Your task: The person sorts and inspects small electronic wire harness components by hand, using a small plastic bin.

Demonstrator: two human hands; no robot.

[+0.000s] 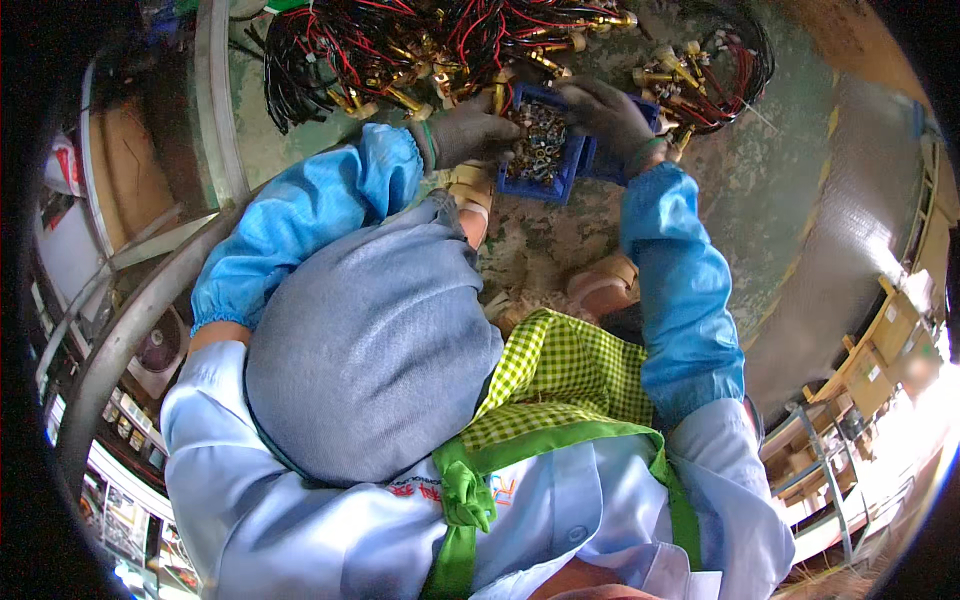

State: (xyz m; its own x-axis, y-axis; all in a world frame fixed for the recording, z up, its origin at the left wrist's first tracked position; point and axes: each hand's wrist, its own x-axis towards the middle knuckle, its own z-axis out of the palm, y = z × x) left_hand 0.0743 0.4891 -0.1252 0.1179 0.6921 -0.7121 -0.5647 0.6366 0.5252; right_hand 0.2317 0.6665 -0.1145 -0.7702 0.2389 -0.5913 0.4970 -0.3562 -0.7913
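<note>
My left hand (468,135), in a dark grey glove, is closed beside the near left part of a blue plastic bin (538,190). A brass fitting (499,97) sticks out past its fingers. Small metal nuts and washers (540,140) lie loose in the bin. My right hand (612,118), gloved alike, reaches over the bin's right side with bent fingers close together; what they hold, if anything, is hidden. Under that hand a second blue bin (603,165) shows in part. Past both hands lies a heap of black and red cables (400,45) with brass ends.
More coiled cables with brass fittings (690,75) lie at the far right. A bent grey metal tube frame (150,280) stands at my left. Cardboard boxes (885,335) sit on racking at the right. My sandalled foot (605,285) rests on the worn green floor (760,180).
</note>
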